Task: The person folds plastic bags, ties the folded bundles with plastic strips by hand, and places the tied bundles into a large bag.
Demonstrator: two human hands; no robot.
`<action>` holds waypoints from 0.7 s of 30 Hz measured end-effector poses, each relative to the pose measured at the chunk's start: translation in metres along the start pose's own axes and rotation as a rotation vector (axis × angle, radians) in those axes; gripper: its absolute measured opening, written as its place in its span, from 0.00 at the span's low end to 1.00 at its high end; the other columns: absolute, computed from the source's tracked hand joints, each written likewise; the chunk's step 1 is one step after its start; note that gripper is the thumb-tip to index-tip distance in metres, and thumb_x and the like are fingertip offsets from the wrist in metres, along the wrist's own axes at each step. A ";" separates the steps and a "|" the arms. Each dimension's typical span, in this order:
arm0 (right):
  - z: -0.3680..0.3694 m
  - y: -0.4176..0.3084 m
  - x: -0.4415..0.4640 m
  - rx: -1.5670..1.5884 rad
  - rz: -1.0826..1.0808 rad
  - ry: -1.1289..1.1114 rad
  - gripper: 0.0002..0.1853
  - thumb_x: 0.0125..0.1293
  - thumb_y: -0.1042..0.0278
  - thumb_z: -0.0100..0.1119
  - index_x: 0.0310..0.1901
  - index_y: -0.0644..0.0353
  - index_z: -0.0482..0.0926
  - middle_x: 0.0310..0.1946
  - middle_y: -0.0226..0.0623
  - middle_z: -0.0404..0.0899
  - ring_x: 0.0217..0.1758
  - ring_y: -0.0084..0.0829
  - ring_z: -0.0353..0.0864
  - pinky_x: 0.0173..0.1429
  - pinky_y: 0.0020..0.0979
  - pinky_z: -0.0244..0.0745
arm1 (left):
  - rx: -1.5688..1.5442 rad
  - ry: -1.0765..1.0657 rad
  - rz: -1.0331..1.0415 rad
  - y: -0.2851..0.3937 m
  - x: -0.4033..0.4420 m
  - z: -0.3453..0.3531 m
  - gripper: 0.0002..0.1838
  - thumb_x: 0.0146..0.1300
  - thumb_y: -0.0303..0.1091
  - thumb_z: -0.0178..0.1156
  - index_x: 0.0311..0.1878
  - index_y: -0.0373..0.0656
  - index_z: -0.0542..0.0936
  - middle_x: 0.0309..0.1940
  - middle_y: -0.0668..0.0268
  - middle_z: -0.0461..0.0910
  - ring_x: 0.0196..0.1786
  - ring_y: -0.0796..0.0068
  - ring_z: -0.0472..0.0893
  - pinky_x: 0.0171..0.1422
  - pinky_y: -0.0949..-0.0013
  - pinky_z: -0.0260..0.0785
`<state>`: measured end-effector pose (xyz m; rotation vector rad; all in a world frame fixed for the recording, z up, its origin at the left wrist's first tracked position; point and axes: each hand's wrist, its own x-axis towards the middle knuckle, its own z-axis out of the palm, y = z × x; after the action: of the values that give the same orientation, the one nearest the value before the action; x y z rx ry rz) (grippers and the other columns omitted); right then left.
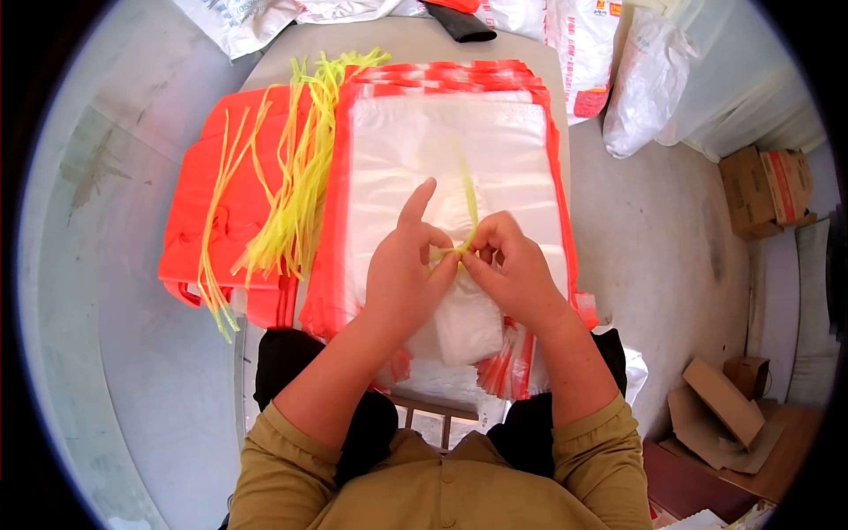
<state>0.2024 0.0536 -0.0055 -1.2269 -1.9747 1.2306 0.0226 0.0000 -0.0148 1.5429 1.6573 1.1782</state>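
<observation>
My left hand (410,258) and my right hand (514,268) meet over a folded bundle of white plastic bags (466,329). Between both sets of fingertips I pinch a yellow plastic tie strip (470,196), which goes around the middle of the bundle. One loose end of the strip points away from me; whether it is knotted I cannot tell. My left index finger sticks up while the thumb and other fingers are closed. Beneath lies a thick stack of clear plastic bags with red edges (371,124).
Many yellow strips (305,190) lie in a heap left of the stack, over folded red bags (208,190). White printed sacks (587,53) and a white plastic bag (649,84) stand beyond the table (305,44). Cardboard boxes (764,190) sit at the right, and an opened carton (720,415) lies lower right.
</observation>
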 end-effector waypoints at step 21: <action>0.011 0.016 0.004 -0.187 -0.398 0.210 0.13 0.62 0.79 0.68 0.48 0.59 0.89 0.42 0.42 0.86 0.48 0.47 0.85 0.52 0.42 0.82 | 0.105 -0.026 0.145 -0.009 -0.004 0.005 0.09 0.61 0.24 0.73 0.43 0.39 0.85 0.34 0.60 0.82 0.35 0.64 0.81 0.40 0.63 0.74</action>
<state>0.1990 0.0559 -0.0252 -0.9384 -2.0784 0.7065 0.0234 -0.0022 -0.0255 1.7619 1.6362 1.1543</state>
